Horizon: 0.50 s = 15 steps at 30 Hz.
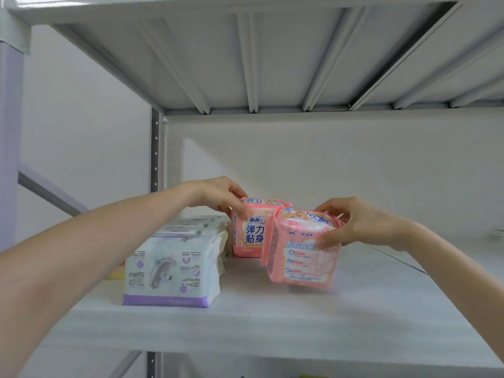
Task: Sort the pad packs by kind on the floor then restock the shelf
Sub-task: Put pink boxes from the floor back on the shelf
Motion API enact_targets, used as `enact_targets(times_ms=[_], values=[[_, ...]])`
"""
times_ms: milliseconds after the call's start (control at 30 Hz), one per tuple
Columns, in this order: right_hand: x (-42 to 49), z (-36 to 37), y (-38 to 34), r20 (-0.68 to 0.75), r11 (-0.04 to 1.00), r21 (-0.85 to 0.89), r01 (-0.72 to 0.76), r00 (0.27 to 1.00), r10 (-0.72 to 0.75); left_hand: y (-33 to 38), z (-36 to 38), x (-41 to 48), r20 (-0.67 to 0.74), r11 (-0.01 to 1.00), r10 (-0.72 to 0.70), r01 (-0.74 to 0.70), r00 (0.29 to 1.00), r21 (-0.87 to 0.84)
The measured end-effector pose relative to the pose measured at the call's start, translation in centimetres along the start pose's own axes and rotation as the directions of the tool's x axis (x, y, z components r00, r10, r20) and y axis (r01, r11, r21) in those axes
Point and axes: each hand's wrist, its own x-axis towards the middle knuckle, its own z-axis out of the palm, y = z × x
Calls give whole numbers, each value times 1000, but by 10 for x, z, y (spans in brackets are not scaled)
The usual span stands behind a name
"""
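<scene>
1. I have the right hand [357, 223] pinching the front pink pack [305, 257] at its upper right corner, thumb on the printed face and fingers curled over the top. The pack tilts a little, and I cannot tell whether its base touches the shelf [272, 323].
2. The left hand [218, 196] grips the top left corner of the rear pink pack [251, 236], fingertips curled over the edge. This pack stands upright on the shelf, just behind and to the left of the front one, and the two look to be touching.
3. Handling, as I judge it: these packs are light, soft and squashy under thin glossy film, so they may slip or buckle if squeezed mid-face. I would hold them near the top corners or across both side seams, where the wrap is firmer.
4. Count: two pink packs. To their left I see one white-and-purple pack [169, 271] standing in front, with a row of similar packs [196, 225] behind it. There are at least two in that row, but the exact number is hidden.
5. The kinds sit grouped, white to the left and pink beside them.
</scene>
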Motion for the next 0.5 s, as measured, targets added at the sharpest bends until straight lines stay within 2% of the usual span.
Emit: enact_targets(times_ms=[300, 400, 500], values=[[43, 15, 11, 65, 998, -18, -56, 996, 58, -36, -1, 36, 80, 997, -40, 35, 996, 67], [47, 25, 14, 95, 997, -28, -78, 992, 81, -43, 1, 43, 154, 986, -77, 53, 985, 156], [50, 34, 15, 98, 995, 3, -98, 990, 98, -46, -3, 45, 226, 982, -116, 78, 967, 171]])
